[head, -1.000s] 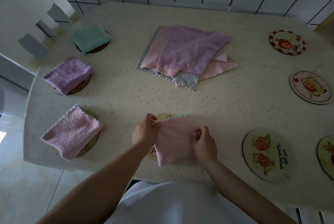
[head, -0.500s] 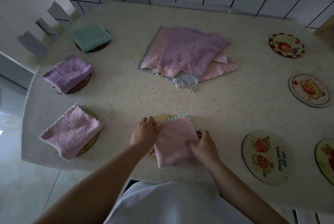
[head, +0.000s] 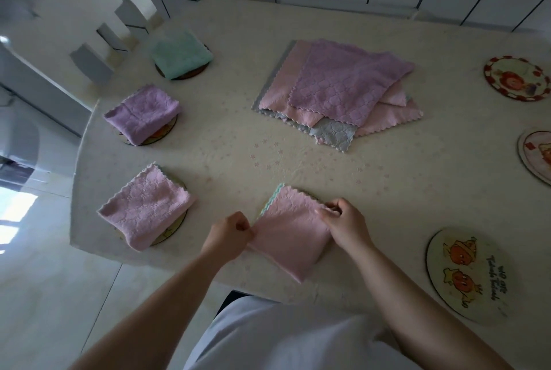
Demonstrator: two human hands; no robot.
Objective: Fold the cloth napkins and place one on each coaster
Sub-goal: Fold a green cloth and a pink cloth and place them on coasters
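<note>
1. Low in the middle of the frame, a folded pink napkin [head: 290,235] lies on the bench [head: 268,161], a mint edge showing along its upper left side.
2. The left hand [head: 228,235] pinches the napkin's left corner, fingers curled tight on the cloth.
3. The right hand [head: 346,225] pinches its right corner, thumb and fingers closed on the fabric.
4. Whatever lies under this napkin is almost wholly hidden; only a thin sliver shows at its upper edge.
5. At the lower left, a second pink napkin [head: 146,210] sits folded on a coaster [head: 174,231].
6. Above it at the left, a purple napkin [head: 143,113] rests on another coaster [head: 161,134].
7. At the upper left, a mint napkin [head: 180,53] covers a dark-rimmed coaster [head: 193,73].
8. In the upper middle, a pile [head: 337,89] of unfolded cloths lies flat: purple on top, pink beneath, grey at the bottom.
9. Along the right side, four bare coasters show: a red-rimmed one [head: 515,77] at the upper right, one [head: 536,155] cut by the right edge, and a large one [head: 465,274] with two orange figures at the lower right.
10. A white chair [head: 74,26] stands at the upper left, beside the bench.
</note>
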